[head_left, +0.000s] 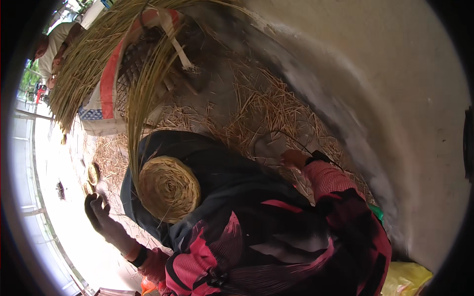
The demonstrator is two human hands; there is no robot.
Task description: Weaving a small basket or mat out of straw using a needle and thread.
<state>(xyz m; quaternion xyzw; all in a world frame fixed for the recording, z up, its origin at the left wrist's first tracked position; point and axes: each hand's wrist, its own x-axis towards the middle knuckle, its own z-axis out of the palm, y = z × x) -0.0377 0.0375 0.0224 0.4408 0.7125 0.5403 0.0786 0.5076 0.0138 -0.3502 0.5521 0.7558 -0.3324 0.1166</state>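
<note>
Sitting with a round, flat, yellow-tan coiled straw piece (169,190) on dark-clothed legs (222,167), left of centre in the frame, the weaver has both hands off it. The left hand (104,219) is out in the lower left, raised, fingers apart, and nothing shows in it. The right hand (295,159) is well apart, right of centre, near the loose tan straw bits (269,106) littering the floor. There's a thin dark line near that one, but honestly can't tell whether the fingers are clamped on it or on anything at all.

The relation that matters imo: the coil lies to the right of the left hand and slightly higher in the frame, with just a gap between, so the left is clearly the nearer one. From the right hand it's left and a bit lower, across the legs. Being round, the coil has no real long axis. The long greenish-yellow straw strands (140,108) do though: they run nearly top to bottom, leaning slightly, and their lower ends seem to meet the coil's left edge.

Upper left, a big bundle of long straw (91,69) drapes over a white woven sack with red and blue bands (107,84), and another person (59,44) is beyond it.
</note>
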